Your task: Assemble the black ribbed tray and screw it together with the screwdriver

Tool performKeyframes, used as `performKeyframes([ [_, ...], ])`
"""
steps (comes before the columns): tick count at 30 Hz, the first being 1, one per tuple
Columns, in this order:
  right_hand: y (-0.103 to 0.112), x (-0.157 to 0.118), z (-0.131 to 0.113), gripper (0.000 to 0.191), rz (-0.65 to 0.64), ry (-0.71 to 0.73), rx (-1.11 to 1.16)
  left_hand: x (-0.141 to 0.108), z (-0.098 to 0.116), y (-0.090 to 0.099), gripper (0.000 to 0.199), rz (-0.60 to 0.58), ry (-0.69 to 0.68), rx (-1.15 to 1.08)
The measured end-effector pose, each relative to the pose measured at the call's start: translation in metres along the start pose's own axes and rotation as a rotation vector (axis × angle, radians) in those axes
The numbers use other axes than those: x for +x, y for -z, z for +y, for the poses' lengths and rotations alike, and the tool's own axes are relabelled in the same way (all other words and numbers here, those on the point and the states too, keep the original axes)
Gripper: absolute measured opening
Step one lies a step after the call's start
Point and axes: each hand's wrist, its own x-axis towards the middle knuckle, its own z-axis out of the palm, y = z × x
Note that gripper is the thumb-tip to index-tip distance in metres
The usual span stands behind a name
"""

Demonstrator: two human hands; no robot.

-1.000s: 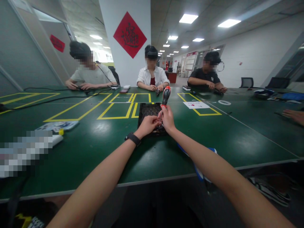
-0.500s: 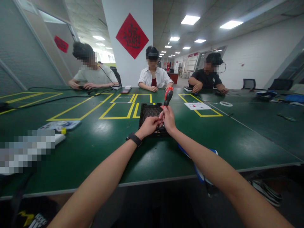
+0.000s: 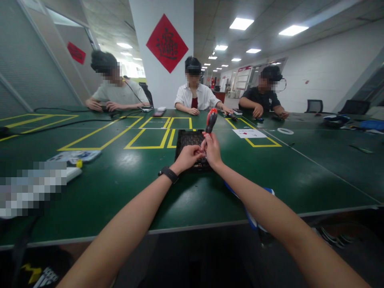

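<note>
From where I stood, the screwdriver with a bulbous red-and-black handle [image 3: 211, 121] rose above the right hand's [image 3: 213, 153] closed fingers, nearly upright, its top leaning slightly rightward. The left hand [image 3: 189, 157] was close beside its lower end, fingertips drawn narrow; I couldn't tell what they pinched. Both hands were over the dark, shallow rectangular case [image 3: 189, 138] on the green table [image 3: 144, 160].

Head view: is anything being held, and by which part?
The right hand holds a screwdriver at the lower end of its red-and-black handle. The left hand is beside it; whether its fingers pinch anything cannot be told.
</note>
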Motion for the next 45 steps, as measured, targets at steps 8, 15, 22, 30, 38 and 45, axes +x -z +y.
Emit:
performKeyframes([
  [8, 0.0015, -0.0006, 0.002, 0.031, 0.034, -0.029, -0.022, 0.0018, -0.0026, -0.0008, 0.02, -0.049, -0.057, 0.001],
  [15, 0.0004, 0.0015, 0.005, 0.029, 0.075, 0.019, -0.024, 0.0008, -0.0051, -0.0034, 0.022, 0.031, 0.04, -0.028],
  [22, 0.0009, 0.0023, 0.0043, 0.035, 0.021, -0.104, 0.038, -0.0003, 0.0036, 0.0013, 0.017, -0.071, -0.016, -0.002],
  [30, 0.0003, -0.0011, -0.0001, 0.03, 0.052, 0.036, -0.033, 0.0011, -0.0043, -0.0024, 0.02, 0.051, -0.013, -0.038],
  [38, 0.001, 0.0001, 0.0025, 0.031, -0.009, 0.021, 0.0, 0.0009, -0.0019, -0.0003, 0.017, 0.016, -0.038, 0.044],
  [45, 0.0021, 0.0032, 0.0037, 0.031, -0.006, -0.028, -0.002, 0.001, -0.0027, -0.0009, 0.019, 0.02, -0.073, 0.102],
])
